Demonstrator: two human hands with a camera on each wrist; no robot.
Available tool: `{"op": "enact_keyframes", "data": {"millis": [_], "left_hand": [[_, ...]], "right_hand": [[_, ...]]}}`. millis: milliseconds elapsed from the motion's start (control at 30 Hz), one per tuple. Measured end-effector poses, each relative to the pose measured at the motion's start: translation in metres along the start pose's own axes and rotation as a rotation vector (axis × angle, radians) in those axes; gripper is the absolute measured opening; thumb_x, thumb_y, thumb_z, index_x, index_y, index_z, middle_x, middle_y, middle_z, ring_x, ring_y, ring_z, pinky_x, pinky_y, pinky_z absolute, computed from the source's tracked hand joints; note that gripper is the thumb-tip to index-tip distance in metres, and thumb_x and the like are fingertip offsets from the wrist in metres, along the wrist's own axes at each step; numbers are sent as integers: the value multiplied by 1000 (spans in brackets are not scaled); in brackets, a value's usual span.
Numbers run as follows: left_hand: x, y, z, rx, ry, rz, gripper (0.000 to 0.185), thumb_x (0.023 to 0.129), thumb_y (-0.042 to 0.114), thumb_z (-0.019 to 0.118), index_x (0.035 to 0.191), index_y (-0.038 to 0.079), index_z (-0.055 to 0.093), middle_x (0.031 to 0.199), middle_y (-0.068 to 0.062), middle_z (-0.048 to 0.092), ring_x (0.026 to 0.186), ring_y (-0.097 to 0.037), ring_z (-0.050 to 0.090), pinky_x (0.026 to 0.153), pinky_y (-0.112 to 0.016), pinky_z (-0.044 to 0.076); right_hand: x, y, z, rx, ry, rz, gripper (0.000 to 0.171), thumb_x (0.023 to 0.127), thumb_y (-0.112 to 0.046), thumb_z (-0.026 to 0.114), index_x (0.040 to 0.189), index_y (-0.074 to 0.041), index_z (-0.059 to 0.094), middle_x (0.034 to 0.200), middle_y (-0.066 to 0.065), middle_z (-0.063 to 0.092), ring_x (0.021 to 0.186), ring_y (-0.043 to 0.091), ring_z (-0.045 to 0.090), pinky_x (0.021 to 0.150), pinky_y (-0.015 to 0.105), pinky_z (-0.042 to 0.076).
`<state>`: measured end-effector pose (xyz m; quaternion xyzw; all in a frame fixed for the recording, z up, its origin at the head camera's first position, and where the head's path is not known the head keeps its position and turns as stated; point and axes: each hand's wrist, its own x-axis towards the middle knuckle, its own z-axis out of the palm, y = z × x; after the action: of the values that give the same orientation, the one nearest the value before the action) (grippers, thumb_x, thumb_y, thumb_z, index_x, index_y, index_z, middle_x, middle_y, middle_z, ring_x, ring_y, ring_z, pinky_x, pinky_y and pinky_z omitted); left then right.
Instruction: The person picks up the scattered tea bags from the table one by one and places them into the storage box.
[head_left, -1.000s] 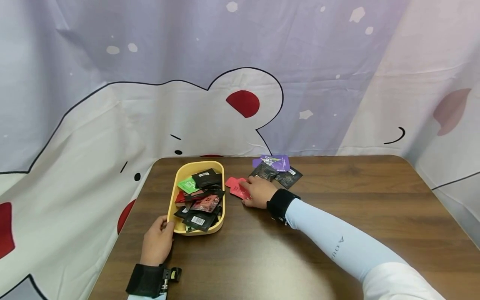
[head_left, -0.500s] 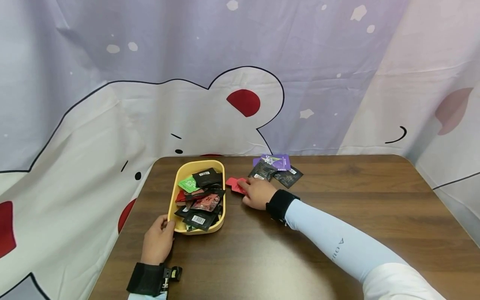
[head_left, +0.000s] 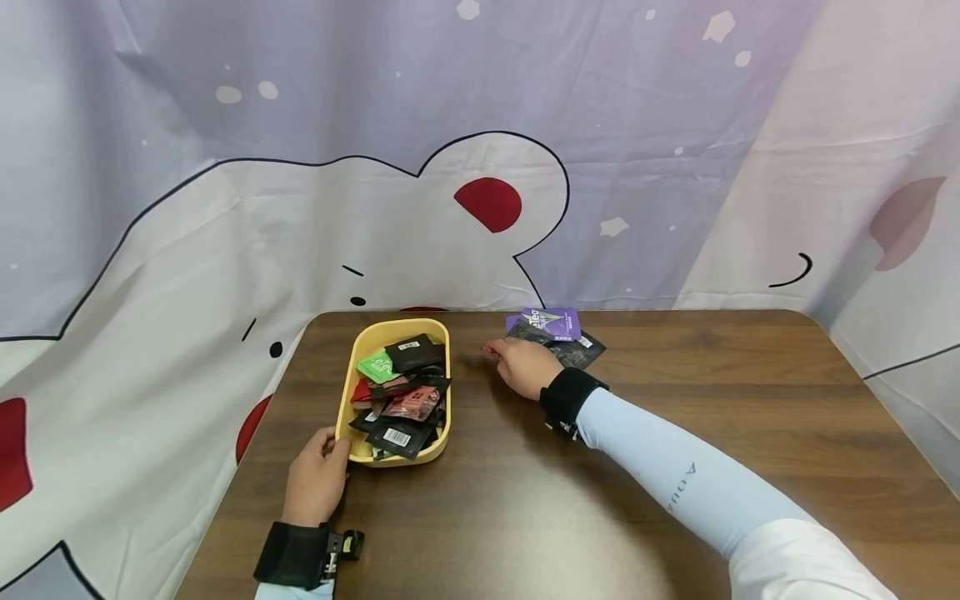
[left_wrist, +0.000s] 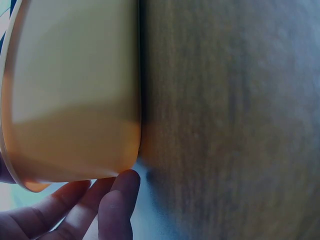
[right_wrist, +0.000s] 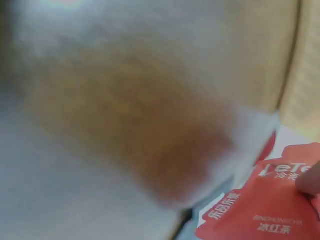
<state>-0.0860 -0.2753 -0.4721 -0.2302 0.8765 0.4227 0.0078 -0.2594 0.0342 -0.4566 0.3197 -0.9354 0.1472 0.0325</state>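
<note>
My left hand [head_left: 318,477] holds the near left corner of a yellow tray [head_left: 351,377], thumb at the rim. In the left wrist view its fingers [left_wrist: 117,200] lie against the tray's outer wall [left_wrist: 75,90]. The tray holds several small packets, black, green and red [head_left: 401,392]. My right hand [head_left: 522,367] hovers over the table just right of the tray's far end. It pinches two red packets [right_wrist: 260,210], which show clearly only in the right wrist view, with one fingertip [right_wrist: 311,180] on them.
A purple packet [head_left: 553,321] and two dark packets [head_left: 579,352] lie near the table's far edge, right behind my right hand. The brown table [head_left: 712,392] ends at a printed curtain [head_left: 480,167] hanging along its back and sides.
The red packets that lay on the table beside the tray are now off it, in my right hand, which has moved a little away from me. My left hand has stayed at the tray.
</note>
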Motion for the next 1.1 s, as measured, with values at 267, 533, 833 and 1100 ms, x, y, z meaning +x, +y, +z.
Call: {"op": "enact_keyframes", "data": {"millis": [267,533,833,1100], "left_hand": [[1,1,0,-3,14,2,45,105,30,41,140,5,53,121,-20,64,90,-25,61,67,-27,49],[1,1,0,-9,11,5,44,105,29,41,139,5,53,120,-19,64,89,-24,61,67,-27,48],[0,2,-1,-16,-1,-7,45,105,30,41,141,5,51,122,-19,63,91,-24,60,68,-26,49],[-1,2,0,-13,4,-8,45,105,29,41,140,4,52,124,-21,63,92,-24,61,69,-27,51]], "right_hand": [[20,-15,-16,60,153,-58,40,98,-8,57,137,-5,59,118,12,70,104,25,70,90,40,58],[34,-58,-24,38,131,-152,41,100,-11,55,141,-8,57,120,9,68,105,21,69,91,37,57],[49,-98,-19,17,43,-173,47,101,-15,55,148,-11,50,134,9,62,120,21,64,101,36,53],[58,-117,-17,-32,17,-151,48,103,-21,53,151,-15,48,138,6,61,127,19,60,104,35,52]]}}
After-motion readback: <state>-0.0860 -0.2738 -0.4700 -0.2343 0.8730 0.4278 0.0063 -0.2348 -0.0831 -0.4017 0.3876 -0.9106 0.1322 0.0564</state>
